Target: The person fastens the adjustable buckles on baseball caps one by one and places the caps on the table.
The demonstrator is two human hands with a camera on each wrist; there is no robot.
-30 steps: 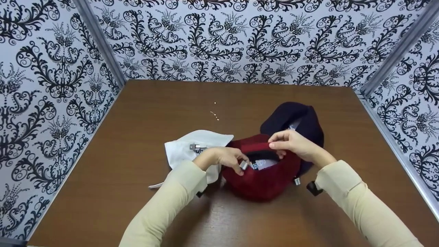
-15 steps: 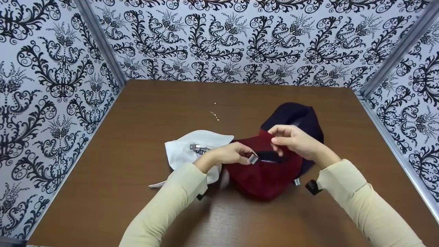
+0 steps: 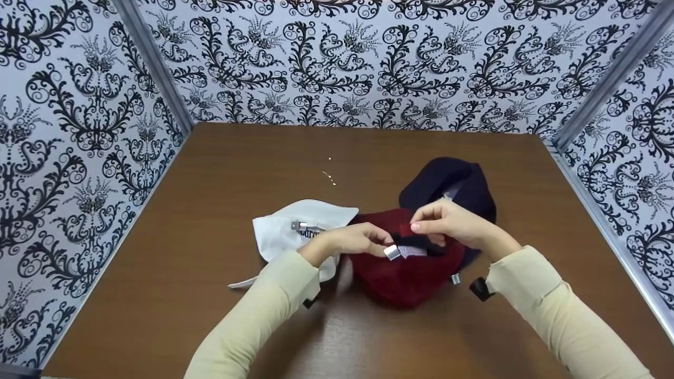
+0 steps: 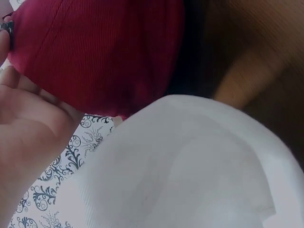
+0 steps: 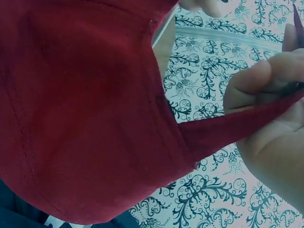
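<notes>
A dark red cap (image 3: 405, 287) lies on the table between my hands, its opening facing up. My left hand (image 3: 354, 239) pinches the metal buckle (image 3: 392, 252) at the cap's back edge between thumb and fingers. Just right of it, my right hand (image 3: 447, 225) pinches the cap's red strap (image 3: 405, 230) near its end. In the right wrist view the strap (image 5: 218, 133) runs taut from the cap into the curled fingers. The left wrist view shows the buckle (image 4: 6, 27) only at its edge. Whether strap and buckle touch I cannot tell.
To the left lies a white cap (image 3: 279, 239) with a metal buckle (image 3: 301, 226) and dark lettering, partly under my left arm. Behind the red cap, a navy cap (image 3: 437, 181) sits to the right. Patterned walls (image 3: 347, 63) enclose the brown table (image 3: 253, 158).
The left hand went from spread fingers at the buckle to pinching it. The right hand lifted the strap, then lowered it toward the buckle. The white and navy caps stayed put.
</notes>
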